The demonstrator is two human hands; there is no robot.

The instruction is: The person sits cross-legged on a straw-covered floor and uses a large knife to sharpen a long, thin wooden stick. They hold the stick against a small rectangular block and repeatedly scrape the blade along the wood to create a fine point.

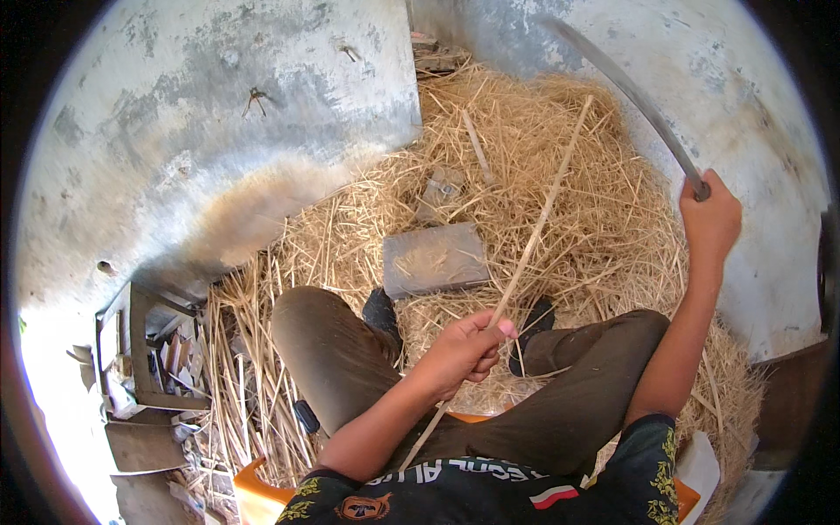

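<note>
My left hand (462, 352) is closed around a long thin bamboo strip (544, 214). The strip slants from beside my lap up toward the far right, passing over the pile of pale shavings (499, 114). Raised at the right, my right hand (712, 217) grips a machete (637, 98) by its handle end. Its long curved blade points up and to the left, apart from the strip. Between my feet and the far shavings lies a flat grey-brown block (435, 260), with some shavings on top.
Long loose strips (254, 376) lie in a heap left of my knee. A wooden frame (140, 350) with scraps inside stands farther left. A weathered grey wall (201, 114) closes the far side. I sit on an orange seat (254, 490). A smaller block (440, 186) is half buried in shavings.
</note>
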